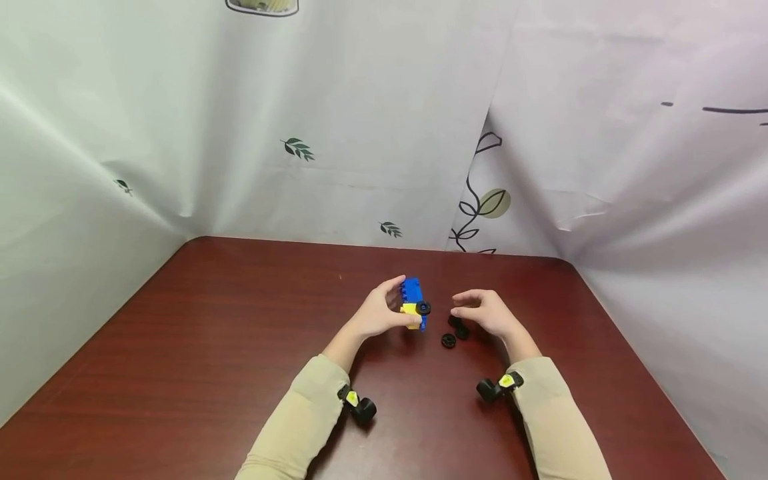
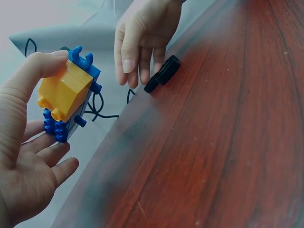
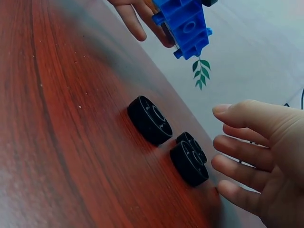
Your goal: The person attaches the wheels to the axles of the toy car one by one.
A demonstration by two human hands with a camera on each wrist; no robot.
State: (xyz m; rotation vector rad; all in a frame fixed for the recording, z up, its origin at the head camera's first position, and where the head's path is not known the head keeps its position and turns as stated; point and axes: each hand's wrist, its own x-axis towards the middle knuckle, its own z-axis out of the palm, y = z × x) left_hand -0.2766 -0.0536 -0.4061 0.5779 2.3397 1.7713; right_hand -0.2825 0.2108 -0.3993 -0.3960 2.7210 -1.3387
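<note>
My left hand [image 1: 378, 312] grips a toy truck [image 1: 412, 291] between thumb and fingers, raised off the table. It has a blue base and a yellow block [image 2: 66, 88] at one end, which the thumb presses. One black wheel [image 1: 423, 308] is on the truck's side, while a bare blue peg [image 2: 80, 121] sticks out in the left wrist view. Three loose black wheels lie on the table: one wheel [image 3: 149, 120] by itself, and two wheels [image 3: 189, 164] close together. My right hand [image 1: 493, 315] hovers beside that pair, fingers relaxed and holding nothing.
The reddish-brown wooden table [image 1: 240, 347] extends on both sides of the arms. A pale curtain [image 1: 372, 120] with leaf prints hangs along its back and sides. Each sleeve carries a small black camera, one by the left wrist [image 1: 363, 411] and one by the right [image 1: 487, 390].
</note>
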